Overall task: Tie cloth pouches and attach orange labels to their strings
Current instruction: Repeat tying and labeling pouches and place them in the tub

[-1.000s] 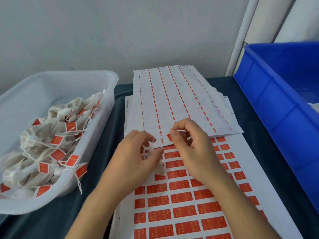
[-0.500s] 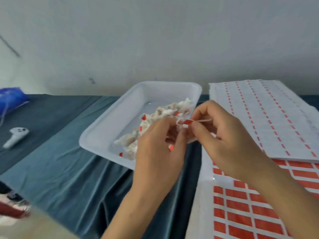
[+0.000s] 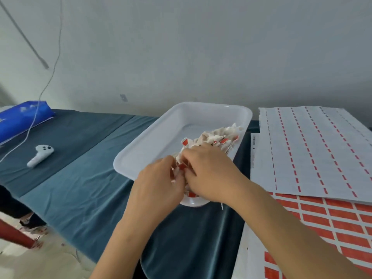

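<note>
On a table draped in teal cloth (image 3: 84,198), a person works through a batch of cloth pouches, and the layout suggests the job is well under way but far from over. To the right lies a stack of spent label sheets (image 3: 314,150), their backing almost bare apart from thin orange slivers between the rows, which reads as many labels already used; beneath it, the sheet of orange labels (image 3: 330,220) nearest the person is still densely filled, so plenty of tagging appears to remain. A white plastic tray (image 3: 153,146) sits at centre, its near end heaped with tied pouches (image 3: 217,135) carrying orange tags, its far end bare. Both hands are down at the tray's near end, on the pile: the left hand (image 3: 159,184) and right hand (image 3: 209,174) meet with fingers curled around a bundle of white cloth and string, a scrap of orange showing between them, though exactly which pouch each hand grips cannot be told. This looks like a finished, labelled pouch being set among the others. Farther left, a white controller (image 3: 40,155) lies well apart on the cloth, with a blue bag (image 3: 22,117) and a thin white cable (image 3: 30,125) at the table's far corner.
</note>
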`<action>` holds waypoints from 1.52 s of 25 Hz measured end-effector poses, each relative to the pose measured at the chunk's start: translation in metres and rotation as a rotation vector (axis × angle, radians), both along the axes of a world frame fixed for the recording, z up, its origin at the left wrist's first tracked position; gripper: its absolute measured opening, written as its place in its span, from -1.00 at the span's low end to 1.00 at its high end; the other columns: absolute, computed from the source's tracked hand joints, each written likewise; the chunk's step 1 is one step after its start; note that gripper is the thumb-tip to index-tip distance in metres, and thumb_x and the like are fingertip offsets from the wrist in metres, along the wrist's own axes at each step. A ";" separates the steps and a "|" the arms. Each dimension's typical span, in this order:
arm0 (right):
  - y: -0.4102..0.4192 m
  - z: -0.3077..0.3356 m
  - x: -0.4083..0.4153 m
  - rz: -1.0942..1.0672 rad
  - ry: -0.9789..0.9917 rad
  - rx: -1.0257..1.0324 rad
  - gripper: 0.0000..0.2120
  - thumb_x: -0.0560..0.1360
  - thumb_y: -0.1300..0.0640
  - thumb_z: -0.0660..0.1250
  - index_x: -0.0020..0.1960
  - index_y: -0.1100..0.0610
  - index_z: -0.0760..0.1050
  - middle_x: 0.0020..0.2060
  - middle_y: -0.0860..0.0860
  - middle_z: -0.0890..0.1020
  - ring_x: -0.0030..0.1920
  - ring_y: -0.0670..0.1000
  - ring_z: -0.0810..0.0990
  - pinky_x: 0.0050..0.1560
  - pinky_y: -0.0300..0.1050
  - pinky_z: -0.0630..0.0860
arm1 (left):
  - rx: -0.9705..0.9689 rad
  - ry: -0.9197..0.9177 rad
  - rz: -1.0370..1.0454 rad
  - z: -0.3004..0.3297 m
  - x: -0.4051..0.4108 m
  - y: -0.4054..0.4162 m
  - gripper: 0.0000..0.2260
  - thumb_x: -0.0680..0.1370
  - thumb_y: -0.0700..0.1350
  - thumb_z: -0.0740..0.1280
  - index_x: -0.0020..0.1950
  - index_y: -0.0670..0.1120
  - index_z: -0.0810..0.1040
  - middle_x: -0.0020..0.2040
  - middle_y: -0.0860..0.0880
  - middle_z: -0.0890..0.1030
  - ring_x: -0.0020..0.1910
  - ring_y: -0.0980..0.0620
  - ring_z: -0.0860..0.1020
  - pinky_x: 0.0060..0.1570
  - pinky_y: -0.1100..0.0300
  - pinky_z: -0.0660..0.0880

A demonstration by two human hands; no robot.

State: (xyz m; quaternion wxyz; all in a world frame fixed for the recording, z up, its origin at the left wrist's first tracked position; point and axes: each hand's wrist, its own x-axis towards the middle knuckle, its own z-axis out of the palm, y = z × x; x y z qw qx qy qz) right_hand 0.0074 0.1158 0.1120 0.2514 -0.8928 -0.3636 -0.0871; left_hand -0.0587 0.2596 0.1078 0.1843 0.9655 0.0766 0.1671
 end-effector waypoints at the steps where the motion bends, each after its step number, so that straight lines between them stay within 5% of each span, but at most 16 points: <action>1: -0.004 0.001 -0.002 0.007 0.007 0.020 -0.88 0.60 0.05 0.19 -0.11 0.02 0.40 -0.12 -0.04 0.55 -0.02 0.02 0.44 0.03 0.00 0.42 | 0.045 -0.011 -0.011 0.005 -0.003 -0.003 -0.90 0.58 0.06 0.21 -0.08 0.10 0.48 -0.20 0.16 0.57 -0.17 0.11 0.54 -0.22 0.04 0.52; 5: -0.032 0.017 -0.013 -0.014 0.052 0.199 -0.90 0.64 0.05 0.17 -0.01 0.00 0.44 -0.04 -0.07 0.56 -0.01 -0.04 0.46 0.09 0.00 0.48 | 0.152 -0.177 -0.027 0.022 -0.005 -0.028 -0.70 0.52 -0.01 0.32 0.25 0.17 0.46 -0.03 0.14 0.50 -0.03 0.05 0.48 -0.19 0.06 0.42; 11: -0.115 0.025 -0.032 -0.185 -0.016 0.202 -0.92 0.61 0.13 0.21 -0.01 -0.03 0.43 -0.07 -0.12 0.54 -0.04 -0.06 0.46 -0.05 -0.12 0.45 | 0.002 -0.263 -0.246 0.012 0.009 -0.119 -0.78 0.50 -0.15 0.40 0.03 0.12 0.46 -0.12 0.23 0.44 -0.18 0.15 0.38 -0.24 0.36 0.27; 18: -0.212 -0.023 -0.062 -0.579 0.315 -0.036 -0.92 0.68 0.05 0.21 0.13 -0.08 0.45 -0.01 -0.09 0.60 -0.10 -0.09 0.59 -0.05 -0.17 0.54 | -0.158 0.067 -0.570 -0.060 0.022 -0.223 -0.80 0.55 -0.04 0.34 0.04 0.27 0.42 -0.04 0.28 0.56 -0.09 0.29 0.54 -0.20 0.39 0.41; 22: -0.232 -0.046 -0.069 -0.643 0.512 -0.163 -0.83 0.67 0.04 0.21 0.24 -0.07 0.47 0.02 -0.07 0.61 -0.10 -0.07 0.60 -0.06 -0.19 0.53 | -0.074 0.144 -0.655 -0.094 0.020 -0.247 -0.69 0.61 0.11 0.32 0.33 0.31 0.39 0.29 0.30 0.54 0.18 0.26 0.53 0.19 0.40 0.37; 26: -0.241 -0.036 -0.057 -0.595 0.591 -0.198 -0.84 0.67 0.05 0.19 0.16 0.01 0.52 -0.06 -0.02 0.61 -0.14 -0.02 0.61 -0.16 -0.15 0.52 | -0.044 0.178 -0.691 -0.095 0.027 -0.244 -0.74 0.64 0.08 0.29 0.31 0.31 0.43 0.21 0.32 0.57 -0.02 0.31 0.49 -0.03 0.49 0.34; 28: -0.250 -0.023 -0.050 -0.589 0.584 -0.270 -0.82 0.67 0.03 0.18 0.06 0.06 0.54 -0.10 0.01 0.60 -0.15 0.01 0.60 -0.21 -0.12 0.49 | -0.043 0.178 -0.713 -0.091 0.029 -0.244 -0.78 0.66 0.10 0.27 0.29 0.32 0.42 0.18 0.31 0.60 -0.05 0.30 0.53 -0.05 0.48 0.44; 31: -0.278 0.003 -0.039 -0.682 0.471 -0.313 -0.78 0.67 0.00 0.17 0.06 0.07 0.54 -0.10 0.00 0.59 -0.14 0.01 0.59 -0.21 -0.08 0.48 | -0.016 0.177 -0.764 -0.085 0.025 -0.258 -0.68 0.67 0.21 0.22 0.43 0.31 0.38 0.32 0.30 0.54 0.17 0.22 0.57 0.23 0.27 0.57; 38: -0.394 0.037 -0.039 -1.149 0.155 -0.355 -0.78 0.51 0.29 0.27 -0.23 0.06 0.33 -0.29 -0.01 0.41 -0.24 0.04 0.42 -0.39 -0.11 0.24 | 0.104 0.208 -0.942 -0.084 0.006 -0.301 -0.56 0.64 0.32 0.18 0.51 0.30 0.32 0.52 0.34 0.37 0.47 0.19 0.42 0.43 0.16 0.42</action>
